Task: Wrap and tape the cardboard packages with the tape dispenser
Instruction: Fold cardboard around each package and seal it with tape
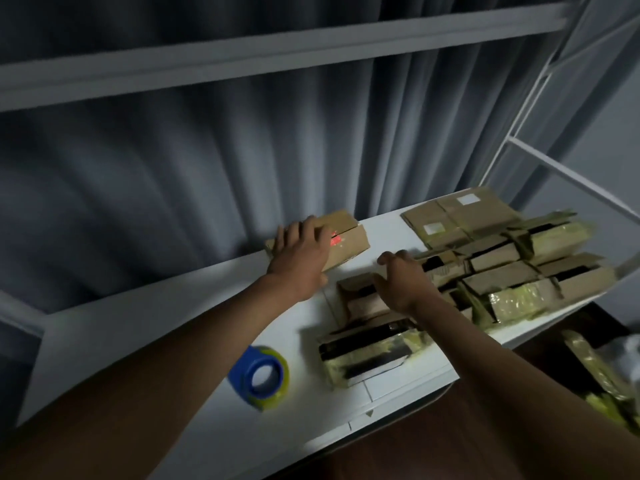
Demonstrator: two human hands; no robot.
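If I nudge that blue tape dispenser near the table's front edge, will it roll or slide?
The tape dispenser seems to lie tilted on its side on the white table, so it would probably slide or pivot rather than roll. Its round roll could wobble. It sits apart from both hands, nothing bracing it, so it likely shifts easily.

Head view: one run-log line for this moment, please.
left hand: flat on cardboard box | right hand: over open package | tape dispenser: untouched on table
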